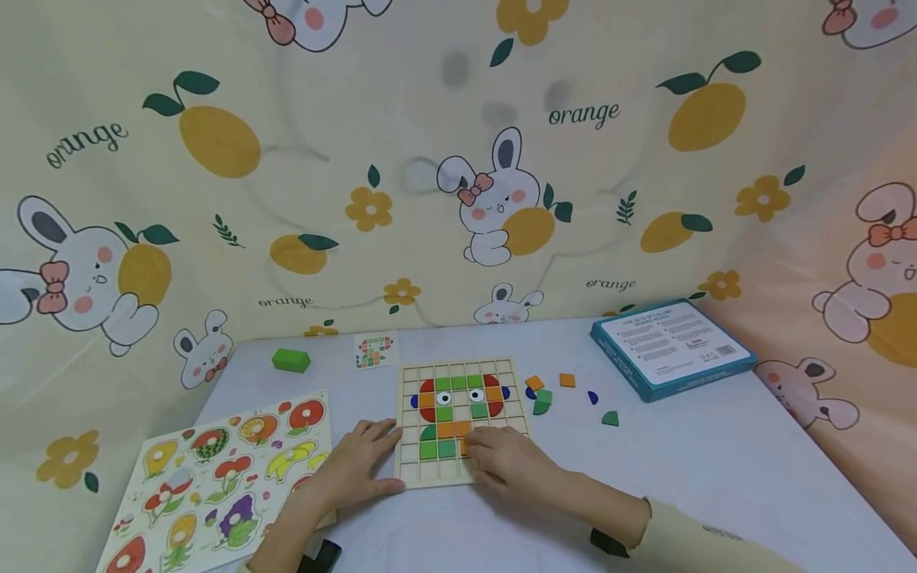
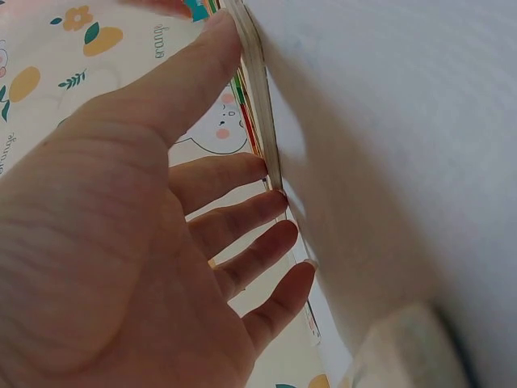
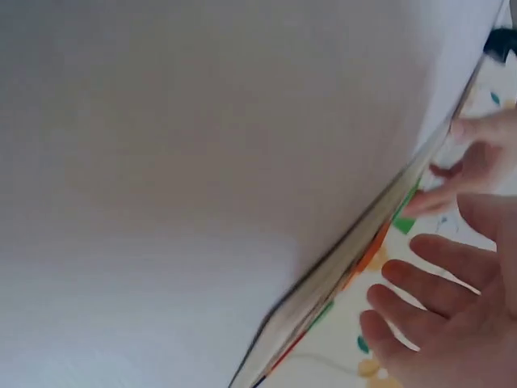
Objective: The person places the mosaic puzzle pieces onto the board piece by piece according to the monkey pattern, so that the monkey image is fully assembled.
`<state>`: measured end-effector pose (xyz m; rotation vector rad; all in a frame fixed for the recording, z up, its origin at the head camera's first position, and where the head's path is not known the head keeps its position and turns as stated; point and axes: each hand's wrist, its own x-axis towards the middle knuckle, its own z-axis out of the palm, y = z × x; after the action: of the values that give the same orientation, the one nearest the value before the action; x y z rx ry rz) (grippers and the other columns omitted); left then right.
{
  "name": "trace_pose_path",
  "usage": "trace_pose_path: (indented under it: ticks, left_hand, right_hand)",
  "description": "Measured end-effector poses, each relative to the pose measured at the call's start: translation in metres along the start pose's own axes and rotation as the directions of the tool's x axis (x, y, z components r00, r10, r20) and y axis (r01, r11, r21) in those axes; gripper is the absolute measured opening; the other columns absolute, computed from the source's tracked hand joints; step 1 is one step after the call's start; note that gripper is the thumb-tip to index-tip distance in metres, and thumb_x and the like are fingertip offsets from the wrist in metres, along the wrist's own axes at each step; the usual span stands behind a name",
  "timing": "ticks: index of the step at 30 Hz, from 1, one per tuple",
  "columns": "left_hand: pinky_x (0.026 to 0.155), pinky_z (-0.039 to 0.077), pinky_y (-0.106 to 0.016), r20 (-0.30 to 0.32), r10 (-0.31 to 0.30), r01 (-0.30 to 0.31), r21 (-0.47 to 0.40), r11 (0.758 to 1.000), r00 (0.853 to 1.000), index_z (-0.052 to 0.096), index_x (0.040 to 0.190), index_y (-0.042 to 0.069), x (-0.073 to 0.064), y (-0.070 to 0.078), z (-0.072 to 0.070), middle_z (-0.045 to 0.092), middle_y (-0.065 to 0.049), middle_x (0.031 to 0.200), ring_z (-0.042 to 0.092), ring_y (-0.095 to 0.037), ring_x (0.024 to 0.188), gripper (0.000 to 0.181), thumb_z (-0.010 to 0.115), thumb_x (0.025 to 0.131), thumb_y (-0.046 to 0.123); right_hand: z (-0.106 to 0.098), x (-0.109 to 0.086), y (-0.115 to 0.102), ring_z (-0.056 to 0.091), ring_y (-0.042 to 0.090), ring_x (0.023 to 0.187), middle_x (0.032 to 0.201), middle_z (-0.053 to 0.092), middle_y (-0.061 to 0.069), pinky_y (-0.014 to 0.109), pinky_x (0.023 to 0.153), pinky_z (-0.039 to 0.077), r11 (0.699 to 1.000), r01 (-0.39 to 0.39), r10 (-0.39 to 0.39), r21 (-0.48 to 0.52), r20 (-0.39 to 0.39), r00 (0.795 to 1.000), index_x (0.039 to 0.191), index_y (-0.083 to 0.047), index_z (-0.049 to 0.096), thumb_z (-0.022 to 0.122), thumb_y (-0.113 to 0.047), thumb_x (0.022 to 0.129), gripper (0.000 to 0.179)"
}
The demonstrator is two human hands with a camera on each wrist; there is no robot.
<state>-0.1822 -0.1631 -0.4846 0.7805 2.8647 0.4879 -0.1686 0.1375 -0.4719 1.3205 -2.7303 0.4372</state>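
A light wooden grid board (image 1: pixel 423 476) lies on the table, with coloured tiles set in its squares and two eye tiles near the top. My left hand (image 1: pixel 361 469) is at the board's left side, fingers spread, thumb and fingertips along its edge (image 2: pixel 257 89). Over the lower right of the board is my right hand (image 1: pixel 512 461), its fingertips at an orange tile (image 1: pixel 464 447) beside a green tile (image 1: pixel 446 449). In the right wrist view the fingers of that hand (image 3: pixel 436 307) look loosely extended and apart, above the tiled face.
Loose tiles, including an orange square (image 1: pixel 567 380) and a green quarter-round (image 1: pixel 610 419), lie right of the board. A teal box (image 1: pixel 673 346) stands at back right. A pattern card (image 1: pixel 375 351) and green block (image 1: pixel 290 360) are behind; a fruit puzzle board (image 1: pixel 215 469) lies left.
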Motion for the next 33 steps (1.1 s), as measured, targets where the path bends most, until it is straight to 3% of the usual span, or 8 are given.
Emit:
trace_pose_path:
  ticks: [3,6,17,22,26,30,33]
  left_hand:
    - [0.106,0.04,-0.055,-0.002,-0.003,0.003,-0.002,1.0,1.0,0.052,0.145,0.008,-0.001,0.0,0.0,0.045,-0.013,0.151,0.043,-0.034,0.131,0.086,0.076,0.08,0.059]
    - [0.106,0.04,-0.055,-0.003,-0.008,0.008,0.001,1.0,1.0,0.052,0.145,0.008,-0.001,0.0,-0.001,0.045,-0.013,0.151,0.043,-0.034,0.132,0.086,0.076,0.08,0.059]
    - [0.106,0.04,-0.055,-0.004,-0.002,0.001,-0.004,1.0,1.0,0.052,0.145,0.008,-0.001,0.001,0.0,0.045,-0.014,0.151,0.043,-0.035,0.132,0.085,0.076,0.08,0.057]
    - [0.105,0.04,-0.055,-0.004,-0.001,0.001,-0.001,1.0,1.0,0.052,0.145,0.008,-0.001,0.001,0.0,0.045,-0.014,0.151,0.043,-0.035,0.132,0.086,0.076,0.08,0.058]
    - [0.106,0.04,-0.055,-0.003,0.0,0.0,0.0,1.0,1.0,0.052,0.146,0.009,-0.001,0.001,0.0,0.045,-0.013,0.151,0.043,-0.034,0.132,0.085,0.076,0.08,0.058]
    - [0.106,0.04,-0.055,-0.008,0.002,-0.002,-0.002,1.0,1.0,0.052,0.145,0.008,-0.001,0.001,0.0,0.045,-0.014,0.151,0.043,-0.035,0.131,0.085,0.077,0.08,0.056]
    - [0.106,0.04,-0.055,-0.012,0.003,-0.003,-0.002,1.0,1.0,0.052,0.145,0.007,-0.001,0.001,0.0,0.045,-0.014,0.151,0.043,-0.035,0.131,0.085,0.077,0.08,0.056]
  right_hand:
    - [0.001,-0.011,-0.007,0.048,0.03,0.135,0.144,0.054,0.012,0.05,0.104,0.045,1.0,-0.003,0.003,-0.002,0.1,0.995,0.13,-0.008,0.066,0.062,-0.032,0.099,0.039]
    - [0.001,-0.016,-0.011,0.039,0.031,0.142,0.154,0.043,0.013,0.052,0.109,0.039,0.999,-0.043,0.04,0.014,0.174,0.984,0.142,-0.009,0.055,0.056,-0.04,0.101,0.052]
    - [-0.003,-0.015,-0.011,0.035,0.027,0.144,0.156,0.039,0.012,0.052,0.112,0.035,1.0,-0.001,-0.005,0.026,0.22,0.976,0.147,-0.01,0.049,0.054,-0.044,0.101,0.058]
    - [-0.009,-0.017,0.001,0.041,0.028,0.14,0.15,0.048,0.01,0.052,0.112,0.035,0.998,-0.058,0.052,0.028,0.167,0.985,0.144,-0.009,0.054,0.059,-0.038,0.1,0.052]
    - [-0.021,-0.022,0.021,0.055,0.031,0.125,0.131,0.063,0.012,0.053,0.104,0.043,0.987,-0.162,0.162,-0.002,0.056,0.985,0.129,-0.003,0.064,0.072,-0.021,0.093,0.042]
    - [-0.032,-0.035,0.049,0.063,0.029,0.103,0.108,0.071,0.009,0.049,0.089,0.051,0.951,-0.308,0.306,-0.03,-0.047,0.951,0.113,-0.002,0.073,0.079,-0.005,0.082,0.032]
    - [-0.04,-0.05,0.073,0.062,0.026,0.088,0.097,0.07,0.01,0.043,0.075,0.053,0.901,-0.426,0.419,-0.084,-0.09,0.904,0.104,-0.002,0.076,0.078,0.002,0.078,0.027]
